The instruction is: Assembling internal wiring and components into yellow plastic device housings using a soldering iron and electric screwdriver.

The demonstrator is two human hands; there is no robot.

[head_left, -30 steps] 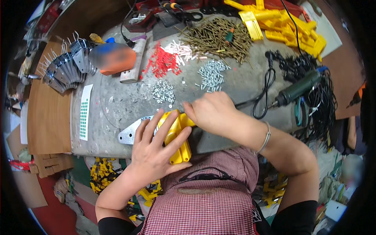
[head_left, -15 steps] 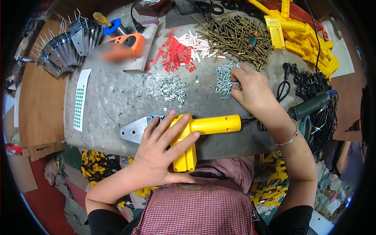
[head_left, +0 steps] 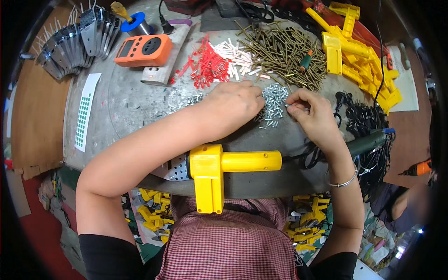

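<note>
Yellow plastic marks the change first: the T-shaped yellow part (head_left: pixel 219 170) now lies alone at the near edge of the grey worktop (head_left: pixel 135 112), its tube pointing right, over a perforated metal plate (head_left: pixel 175 169). Half a second ago the left hand lay flat on it; now that hand has lifted off and crossed forward to the pile of small silver screws (head_left: pixel 274 105), where the right hand was already working.

The left hand (head_left: pixel 233 105) is loosely curled, knuckles up, its fingertips down at the left edge of the screws — whether it grips any cannot be told, since the fingers hide what is under them. The right hand (head_left: pixel 315 116) has thumb and forefinger pinched together on one small silver screw at the pile's right side, the other fingers bent loosely; a thin metal bangle (head_left: pixel 344 179) sits on that wrist.

Beyond the hands lie red wall plugs (head_left: pixel 207 65), white wall plugs (head_left: pixel 238 53) and a broad heap of long brass-coloured screws (head_left: pixel 284 49). An orange meter (head_left: pixel 142 50) sits at the far left, near a row of folded metal brackets (head_left: pixel 74 39). More yellow parts (head_left: pixel 359 56) are stacked at the far right, with black cables (head_left: pixel 359 116) and a green-handled tool (head_left: pixel 368 142) beside the right forearm. A sheet of green dot stickers (head_left: pixel 86 109) lies on the left of the worktop — below it, more yellow parts fill bins on the floor.
</note>
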